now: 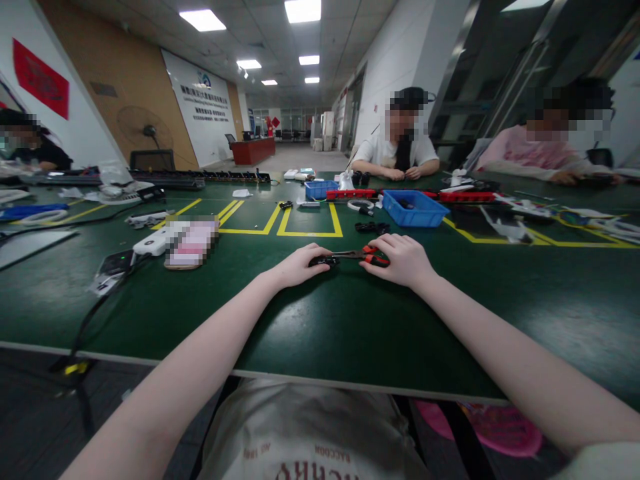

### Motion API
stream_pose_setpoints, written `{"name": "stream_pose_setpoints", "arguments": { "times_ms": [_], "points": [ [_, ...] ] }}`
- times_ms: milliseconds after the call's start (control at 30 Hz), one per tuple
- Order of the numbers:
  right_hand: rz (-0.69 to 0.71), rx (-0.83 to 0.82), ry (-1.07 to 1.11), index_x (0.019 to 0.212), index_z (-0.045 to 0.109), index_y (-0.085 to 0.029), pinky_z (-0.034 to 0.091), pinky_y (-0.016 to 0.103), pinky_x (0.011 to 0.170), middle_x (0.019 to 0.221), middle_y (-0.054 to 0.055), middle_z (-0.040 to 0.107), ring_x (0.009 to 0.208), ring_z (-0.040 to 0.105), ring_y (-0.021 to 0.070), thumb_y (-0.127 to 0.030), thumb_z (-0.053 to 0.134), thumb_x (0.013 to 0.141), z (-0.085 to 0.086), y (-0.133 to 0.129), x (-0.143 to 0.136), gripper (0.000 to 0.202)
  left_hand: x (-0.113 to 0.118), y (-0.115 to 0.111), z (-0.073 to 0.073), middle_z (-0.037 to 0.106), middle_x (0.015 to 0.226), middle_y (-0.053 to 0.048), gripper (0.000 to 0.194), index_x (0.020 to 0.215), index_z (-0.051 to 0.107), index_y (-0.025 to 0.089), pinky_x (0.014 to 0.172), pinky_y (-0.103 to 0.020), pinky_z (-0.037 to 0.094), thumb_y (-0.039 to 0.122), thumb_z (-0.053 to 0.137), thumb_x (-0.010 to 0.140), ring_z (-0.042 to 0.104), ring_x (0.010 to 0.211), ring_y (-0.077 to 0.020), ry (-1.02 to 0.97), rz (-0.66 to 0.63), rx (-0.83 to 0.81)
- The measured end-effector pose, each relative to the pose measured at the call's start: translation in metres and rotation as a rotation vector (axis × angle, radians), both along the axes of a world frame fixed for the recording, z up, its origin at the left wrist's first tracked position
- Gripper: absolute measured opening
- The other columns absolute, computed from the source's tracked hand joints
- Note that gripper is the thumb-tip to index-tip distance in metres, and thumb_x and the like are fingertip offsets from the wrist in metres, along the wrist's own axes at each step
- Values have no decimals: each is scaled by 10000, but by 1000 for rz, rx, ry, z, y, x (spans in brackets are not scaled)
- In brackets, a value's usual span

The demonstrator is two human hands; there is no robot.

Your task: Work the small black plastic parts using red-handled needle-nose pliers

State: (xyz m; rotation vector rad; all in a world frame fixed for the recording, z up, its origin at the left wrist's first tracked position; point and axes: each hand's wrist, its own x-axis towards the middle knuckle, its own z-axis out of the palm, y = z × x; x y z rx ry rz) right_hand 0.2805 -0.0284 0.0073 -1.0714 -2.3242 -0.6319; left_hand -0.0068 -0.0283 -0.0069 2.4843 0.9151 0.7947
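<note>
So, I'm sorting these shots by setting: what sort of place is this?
Probably a workroom within an office. A long green table marked with yellow outlines and the pliers in the right hand suggest handwork; the lettered wall sign suggests company premises.

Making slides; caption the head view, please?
Right-hand grip holds red-handled pliers, tips by a small black piece at the left-hand grip.
</note>
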Motion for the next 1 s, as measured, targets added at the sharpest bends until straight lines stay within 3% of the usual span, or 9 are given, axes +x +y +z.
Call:
{"name": "stream_pose_setpoints", "arguments": {
  "times_ms": [1000],
  "points": [
    [44,-70,-14,986,648,-174,461,353,735,944,104,675,807,628,235,-591,560,850,-1,0,0,447,0,-2,1,603,1104,-94,320,1239,610,151,951,-373,489,269,557,945,610,1022,-213,-9,-6,-16]
  ]
}}
